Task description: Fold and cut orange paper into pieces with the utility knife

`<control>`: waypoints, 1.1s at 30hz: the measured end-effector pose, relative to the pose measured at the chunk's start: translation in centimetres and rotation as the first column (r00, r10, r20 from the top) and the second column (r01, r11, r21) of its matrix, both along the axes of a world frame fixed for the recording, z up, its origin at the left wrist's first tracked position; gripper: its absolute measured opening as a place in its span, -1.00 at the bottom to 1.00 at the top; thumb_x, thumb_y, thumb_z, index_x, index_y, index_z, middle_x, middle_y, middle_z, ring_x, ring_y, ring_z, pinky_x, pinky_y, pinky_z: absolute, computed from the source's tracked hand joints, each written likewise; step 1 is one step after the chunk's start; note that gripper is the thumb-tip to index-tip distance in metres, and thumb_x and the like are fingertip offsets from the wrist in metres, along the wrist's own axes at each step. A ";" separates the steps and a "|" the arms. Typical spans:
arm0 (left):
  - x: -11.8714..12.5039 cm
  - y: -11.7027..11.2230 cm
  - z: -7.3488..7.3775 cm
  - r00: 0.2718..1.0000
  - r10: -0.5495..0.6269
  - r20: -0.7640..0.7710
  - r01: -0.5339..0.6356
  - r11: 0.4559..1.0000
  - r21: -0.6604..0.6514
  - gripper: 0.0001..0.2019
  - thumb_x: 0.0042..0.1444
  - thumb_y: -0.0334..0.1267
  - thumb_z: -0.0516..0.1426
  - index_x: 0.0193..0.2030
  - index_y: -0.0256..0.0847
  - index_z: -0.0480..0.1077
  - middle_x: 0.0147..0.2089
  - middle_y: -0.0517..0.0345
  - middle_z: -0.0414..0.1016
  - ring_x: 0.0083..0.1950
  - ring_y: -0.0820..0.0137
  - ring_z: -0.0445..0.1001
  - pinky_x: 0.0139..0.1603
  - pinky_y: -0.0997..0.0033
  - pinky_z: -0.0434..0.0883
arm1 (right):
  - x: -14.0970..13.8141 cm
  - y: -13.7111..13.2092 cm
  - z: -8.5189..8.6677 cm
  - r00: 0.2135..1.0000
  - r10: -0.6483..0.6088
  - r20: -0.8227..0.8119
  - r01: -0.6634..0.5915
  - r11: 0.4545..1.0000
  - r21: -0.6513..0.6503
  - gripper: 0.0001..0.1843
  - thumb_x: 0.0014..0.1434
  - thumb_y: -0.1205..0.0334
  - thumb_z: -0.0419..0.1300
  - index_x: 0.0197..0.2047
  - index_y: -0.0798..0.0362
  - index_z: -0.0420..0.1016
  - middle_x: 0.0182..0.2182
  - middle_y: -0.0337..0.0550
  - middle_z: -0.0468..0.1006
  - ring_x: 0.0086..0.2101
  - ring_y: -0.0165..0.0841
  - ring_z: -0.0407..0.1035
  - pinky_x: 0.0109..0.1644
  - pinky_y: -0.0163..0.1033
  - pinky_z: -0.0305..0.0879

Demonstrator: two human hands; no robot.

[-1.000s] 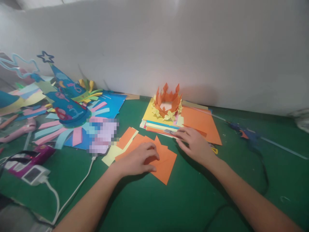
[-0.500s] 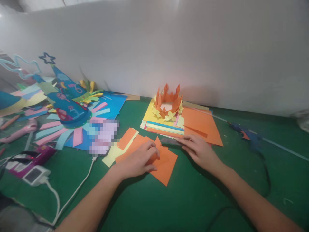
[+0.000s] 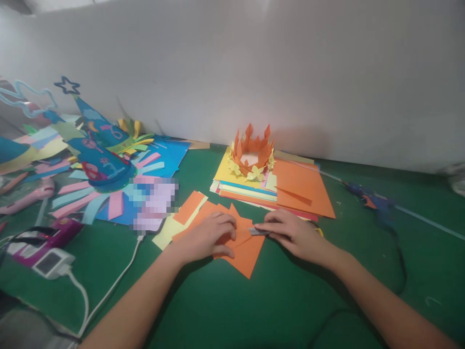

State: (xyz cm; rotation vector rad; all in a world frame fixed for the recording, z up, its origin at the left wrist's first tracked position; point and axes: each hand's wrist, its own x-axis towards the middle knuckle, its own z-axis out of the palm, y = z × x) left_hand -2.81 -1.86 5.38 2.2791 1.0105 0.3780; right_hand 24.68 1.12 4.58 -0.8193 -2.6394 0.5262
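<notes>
My left hand (image 3: pixel 210 236) lies over several overlapping sheets of orange paper (image 3: pixel 245 261), its fingers curled and its thumb apart, holding a piece against the sheets. A pointed tip of orange paper sticks up past its fingertips. My right hand (image 3: pixel 296 235) is closed around a pair of scissors (image 3: pixel 258 231). Their grey blades point left over the right edge of the orange paper, and a bit of yellow handle shows behind the hand. Pale yellow paper (image 3: pixel 162 237) sticks out under the orange on the left.
Behind the hands, an orange paper crown (image 3: pixel 250 155) with yellow flowers sits on stacked coloured paper (image 3: pixel 250 191). A blue glue gun (image 3: pixel 376 198) is at right. Fringed party hats (image 3: pixel 105 162), a blurred phone (image 3: pixel 154 206) on a white cable and a power strip (image 3: pixel 51 261) are at left.
The scissors in my right hand have come nearer and now lie over the orange paper's right edge. My left hand has shifted slightly, with the paper turned a little under it.
</notes>
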 end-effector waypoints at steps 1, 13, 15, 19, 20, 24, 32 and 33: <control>-0.1 0.1 0.0 1.000 -0.006 0.008 0.006 1.000 -0.007 -0.75 0.00 -0.08 0.25 -0.28 -0.16 0.37 -0.01 0.09 0.38 0.06 0.26 0.29 0.09 0.27 0.26 | 0.0 0.0 0.0 1.000 0.007 0.001 -0.007 1.000 -0.008 -0.60 0.30 0.32 -0.03 0.12 -0.17 0.39 -0.20 -0.07 0.43 -0.20 -0.32 0.34 -0.17 -0.20 0.32; -0.3 0.1 0.2 0.999 0.009 0.045 -0.009 1.000 -0.004 -0.83 0.25 -0.37 -0.02 -0.29 -0.16 0.37 -0.01 0.11 0.43 0.04 0.35 0.34 0.07 0.34 0.28 | 0.1 0.4 0.4 0.992 0.077 0.104 -0.079 0.997 0.015 -0.59 0.32 0.36 -0.07 0.09 -0.17 0.43 -0.21 -0.08 0.43 -0.22 -0.33 0.32 -0.20 -0.22 0.26; -0.3 0.2 0.1 0.999 0.016 0.051 -0.016 1.000 0.001 -0.82 0.26 -0.38 -0.03 -0.29 -0.16 0.37 -0.01 0.11 0.43 0.05 0.36 0.34 0.08 0.35 0.28 | 0.1 0.4 0.3 0.990 0.086 0.109 -0.090 0.995 0.034 -0.59 0.33 0.35 -0.08 0.10 -0.17 0.42 -0.21 -0.07 0.43 -0.22 -0.34 0.31 -0.20 -0.22 0.26; -0.3 0.4 -0.4 0.997 0.025 0.071 -0.027 0.999 0.022 -0.80 0.25 -0.42 -0.04 -0.28 -0.17 0.38 -0.03 0.09 0.43 0.03 0.37 0.35 0.07 0.35 0.29 | 0.1 0.5 0.0 0.985 0.125 0.115 -0.134 0.988 0.072 -0.58 0.34 0.36 -0.12 0.12 -0.14 0.40 -0.21 -0.05 0.42 -0.21 -0.34 0.30 -0.16 -0.20 0.25; -0.3 0.5 -0.5 0.997 0.023 0.077 -0.026 0.999 0.029 -0.80 0.24 -0.43 -0.04 -0.28 -0.18 0.38 -0.04 0.09 0.43 0.02 0.37 0.36 0.06 0.35 0.30 | 0.2 0.6 -0.1 0.984 0.132 0.115 -0.142 0.987 0.080 -0.58 0.34 0.36 -0.12 0.13 -0.14 0.39 -0.20 -0.05 0.42 -0.21 -0.34 0.30 -0.16 -0.19 0.25; -0.4 0.8 -0.8 0.996 -0.003 0.093 -0.001 0.999 0.039 -0.75 0.19 -0.50 -0.07 -0.30 -0.20 0.39 -0.06 0.07 0.45 -0.03 0.38 0.40 0.00 0.35 0.34 | 0.4 0.6 -0.3 0.985 0.142 0.098 -0.152 0.983 0.104 -0.56 0.34 0.37 -0.14 0.14 -0.14 0.38 -0.21 -0.05 0.42 -0.21 -0.33 0.29 -0.15 -0.18 0.26; -0.5 0.9 -0.9 0.995 0.026 0.101 -0.028 1.000 0.012 -0.73 0.18 -0.50 -0.07 -0.31 -0.19 0.42 -0.05 0.08 0.46 -0.01 0.38 0.42 0.03 0.36 0.35 | 0.7 0.5 -0.5 0.984 0.150 0.095 -0.158 0.983 0.095 -0.55 0.33 0.39 -0.13 0.12 -0.15 0.39 -0.18 -0.04 0.43 -0.18 -0.33 0.29 -0.14 -0.18 0.26; -0.5 0.9 -0.9 0.994 0.026 0.103 -0.027 1.000 0.008 -0.73 0.19 -0.49 -0.07 -0.31 -0.19 0.43 -0.05 0.08 0.46 -0.02 0.38 0.42 0.02 0.35 0.35 | 0.8 0.5 -0.5 0.984 0.148 0.097 -0.157 0.984 0.090 -0.55 0.33 0.39 -0.13 0.12 -0.15 0.39 -0.18 -0.04 0.43 -0.18 -0.33 0.29 -0.14 -0.19 0.26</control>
